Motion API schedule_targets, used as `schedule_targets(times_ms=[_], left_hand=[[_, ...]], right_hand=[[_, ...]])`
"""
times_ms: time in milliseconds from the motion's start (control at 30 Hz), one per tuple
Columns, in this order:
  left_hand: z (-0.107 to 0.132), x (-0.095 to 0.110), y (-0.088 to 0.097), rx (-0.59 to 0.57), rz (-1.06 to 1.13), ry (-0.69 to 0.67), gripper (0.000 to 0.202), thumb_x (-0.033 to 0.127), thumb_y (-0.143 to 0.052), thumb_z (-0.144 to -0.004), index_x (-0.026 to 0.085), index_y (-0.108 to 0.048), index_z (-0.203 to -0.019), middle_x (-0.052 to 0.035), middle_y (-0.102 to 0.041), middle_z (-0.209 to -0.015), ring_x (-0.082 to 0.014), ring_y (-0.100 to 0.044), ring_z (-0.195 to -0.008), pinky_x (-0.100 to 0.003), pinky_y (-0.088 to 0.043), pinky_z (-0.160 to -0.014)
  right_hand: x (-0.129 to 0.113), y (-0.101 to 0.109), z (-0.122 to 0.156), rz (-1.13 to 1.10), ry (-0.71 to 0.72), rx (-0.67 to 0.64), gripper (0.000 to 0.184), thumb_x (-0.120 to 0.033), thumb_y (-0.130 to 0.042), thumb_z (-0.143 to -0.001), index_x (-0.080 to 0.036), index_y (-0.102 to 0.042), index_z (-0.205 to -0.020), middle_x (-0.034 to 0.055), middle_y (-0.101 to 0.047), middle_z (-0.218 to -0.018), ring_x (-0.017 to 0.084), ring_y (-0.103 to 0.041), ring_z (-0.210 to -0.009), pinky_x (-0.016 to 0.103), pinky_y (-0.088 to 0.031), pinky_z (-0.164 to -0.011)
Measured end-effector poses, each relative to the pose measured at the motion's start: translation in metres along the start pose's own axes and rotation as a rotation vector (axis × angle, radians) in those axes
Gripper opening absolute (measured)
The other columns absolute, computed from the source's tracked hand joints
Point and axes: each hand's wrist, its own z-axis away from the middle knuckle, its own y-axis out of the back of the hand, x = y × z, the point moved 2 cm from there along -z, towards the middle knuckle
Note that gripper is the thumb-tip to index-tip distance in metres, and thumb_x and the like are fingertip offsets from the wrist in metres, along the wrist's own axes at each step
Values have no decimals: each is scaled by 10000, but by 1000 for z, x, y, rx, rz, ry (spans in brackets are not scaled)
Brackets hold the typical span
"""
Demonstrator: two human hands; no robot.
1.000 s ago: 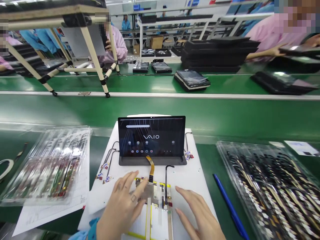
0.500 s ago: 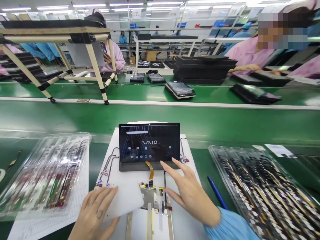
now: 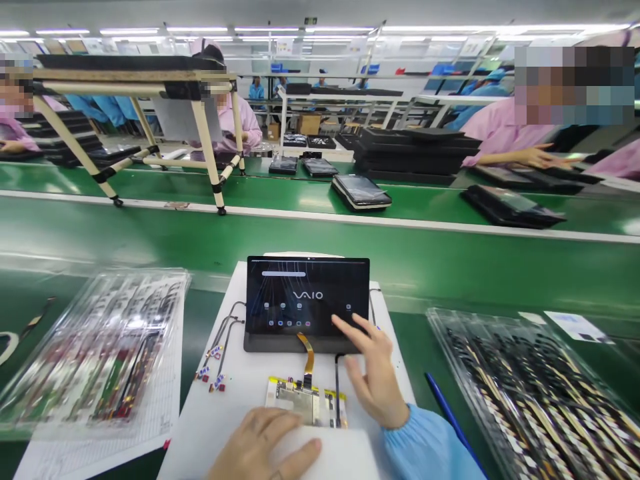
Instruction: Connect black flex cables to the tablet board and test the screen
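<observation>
A tablet screen (image 3: 280, 287) lit with a VAIO home page leans on a dark stand (image 3: 280, 343). From its lower edge an orange flat cable (image 3: 309, 360) runs to a circuit board (image 3: 300, 401) lying on a white work surface. My right hand (image 3: 376, 380) is open, index fingertip over the screen's lower right; I cannot tell whether it touches. My left hand (image 3: 267, 443) grips a plain white plate (image 3: 345, 453), thumb on top and fingers at its far left edge. This plate covers the assembly's near part.
Clear trays of flex cables lie at left (image 3: 100, 347) and right (image 3: 530, 387). A blue pen (image 3: 450, 417) rests beside the right tray. Loose black cables (image 3: 220, 353) flank the screen. Beyond the green belt (image 3: 220, 233) stand a rack (image 3: 205, 133), stacked tablets (image 3: 361, 192) and co-workers in pink.
My left hand has brought the white plate rightward and nearer, across the near part of the assembly. My right hand's index finger now overlaps the screen. The view has tilted slightly.
</observation>
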Motion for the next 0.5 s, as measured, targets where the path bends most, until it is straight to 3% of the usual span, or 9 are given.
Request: schedule_targets(times_ms=[167,333,500], left_hand=[[-24,11,-25,50,26,-7,217,277,-550,-890,226,-588,-1097,-42,-649,-935,-134,-609,-829,-237,-507,-745],[-24,13,-49,188,-1,-10,188,233,-569,-875,237,-617,-1057,2,-662,-840,-109,-590,-681,-227,-492,-637],[-11,10,-60,94,34,-54,250,241,-553,-892,231,-583,-1141,8,-691,-865,-97,-627,-720,-196,-511,-657]], right_hand=[[32,8,24,-10,-240,264,300,-235,-324,-970,-230,-461,-1237,39,-581,-1077,203,-482,-1063,355,-373,-851],[50,9,42,-64,-458,372,279,-320,-374,-962,-172,-503,-1160,79,-592,-1061,225,-519,-1023,371,-392,-829],[56,10,47,-117,-616,402,319,-385,-413,-945,-145,-525,-1123,104,-602,-1026,239,-521,-1015,376,-387,-825]])
